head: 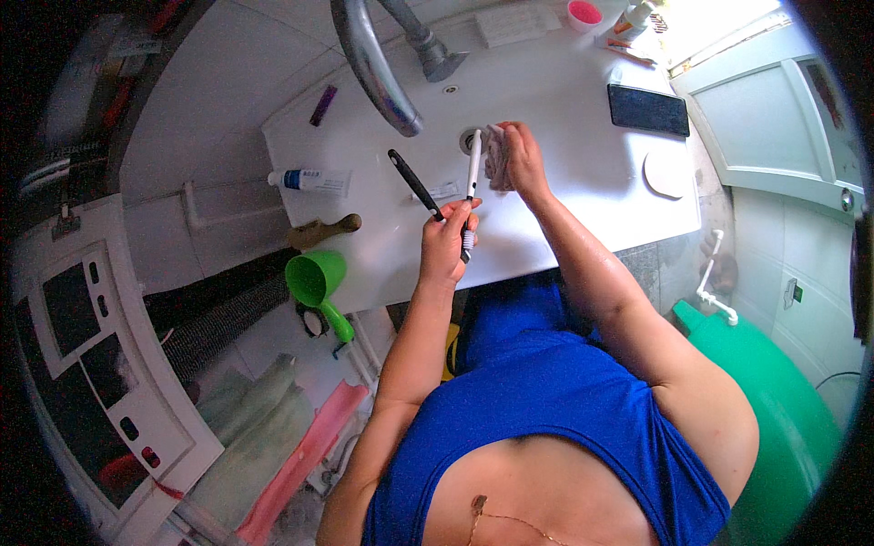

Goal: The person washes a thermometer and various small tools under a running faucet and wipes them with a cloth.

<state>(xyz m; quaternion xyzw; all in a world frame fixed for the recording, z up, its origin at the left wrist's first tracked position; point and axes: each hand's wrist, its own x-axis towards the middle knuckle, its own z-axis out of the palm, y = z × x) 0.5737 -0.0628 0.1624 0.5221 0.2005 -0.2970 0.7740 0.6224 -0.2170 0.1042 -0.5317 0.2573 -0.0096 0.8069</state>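
Observation:
My left hand [447, 239] grips two toothbrushes over the front of a white sink [396, 252]. The black toothbrush handle [413, 181] leans up to the left. The white toothbrush handle [474, 164] points up towards the drain [470, 140]. White bristles [468, 240] show below my fingers, at the lower end. In my right hand [524, 160] is a crumpled greyish cloth [498, 160], just right of the white handle's tip; I cannot tell whether they touch. A small white tube or packet [437, 191] lies in the sink behind my left hand.
A metal faucet [382, 75] arches over the sink. Left are a toothpaste tube [314, 181], a wooden-handled brush [324, 231] and a green dipper [316, 276]. A phone [647, 109], a white rounded pad [664, 174] and a pink cup [584, 15] are on the right and far side.

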